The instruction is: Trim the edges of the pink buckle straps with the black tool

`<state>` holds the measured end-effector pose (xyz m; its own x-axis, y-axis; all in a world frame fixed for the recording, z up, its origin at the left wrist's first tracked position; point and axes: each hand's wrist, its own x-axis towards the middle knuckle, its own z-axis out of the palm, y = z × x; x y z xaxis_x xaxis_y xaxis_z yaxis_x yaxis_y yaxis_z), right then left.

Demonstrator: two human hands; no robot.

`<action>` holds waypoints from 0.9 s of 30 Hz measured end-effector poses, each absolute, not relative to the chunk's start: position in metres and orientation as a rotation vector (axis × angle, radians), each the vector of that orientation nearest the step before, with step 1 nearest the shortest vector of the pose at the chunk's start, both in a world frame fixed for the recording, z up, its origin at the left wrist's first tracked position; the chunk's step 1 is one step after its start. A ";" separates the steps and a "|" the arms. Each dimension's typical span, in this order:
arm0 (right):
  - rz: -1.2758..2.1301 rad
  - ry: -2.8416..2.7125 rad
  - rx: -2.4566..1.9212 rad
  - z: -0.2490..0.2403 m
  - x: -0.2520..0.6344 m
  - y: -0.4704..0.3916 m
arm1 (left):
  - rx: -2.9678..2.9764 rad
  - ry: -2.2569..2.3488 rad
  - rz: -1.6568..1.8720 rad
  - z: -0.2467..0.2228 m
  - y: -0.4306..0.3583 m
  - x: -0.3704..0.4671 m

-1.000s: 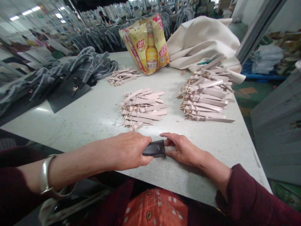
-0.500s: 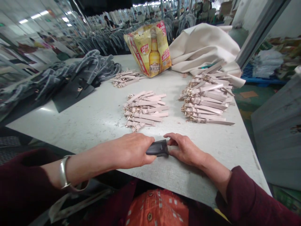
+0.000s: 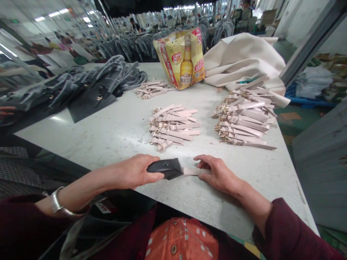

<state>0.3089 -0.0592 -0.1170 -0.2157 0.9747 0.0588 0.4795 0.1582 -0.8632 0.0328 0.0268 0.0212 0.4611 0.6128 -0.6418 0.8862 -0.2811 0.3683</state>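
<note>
My left hand is closed round one end of a small black leather-like case with a tiny metal stud on its upper face. From the case's right end runs a pale pink strap. The strap's far end is pinched between the thumb and fingers of my right hand, which rests low over the table. Whether strap and case are joined or only touch, I cannot tell. Just beyond my hands lies a pile of pale buckled straps, buckles to the left.
A larger strap pile lies at the right, a smaller one further back. A yellow carton and cream cloth stand behind. Black bags with wrapped handles cover the left side. Another person's hand shows at the left edge.
My left hand has moved left with the black case, so more of the case and the pale strap shows. My right hand stays near its place, holding the strap's end. The view has shifted slightly.
</note>
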 end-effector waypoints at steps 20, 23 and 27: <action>0.703 -2.057 -1.500 -0.113 0.284 -0.062 | 1.832 1.188 -0.249 -0.020 0.026 0.014; 0.701 -2.062 -1.593 -0.107 0.278 -0.059 | 1.845 1.219 -0.216 -0.025 0.027 0.012; 0.718 -2.035 -1.634 -0.103 0.278 -0.058 | 1.870 1.241 -0.181 -0.028 0.020 0.010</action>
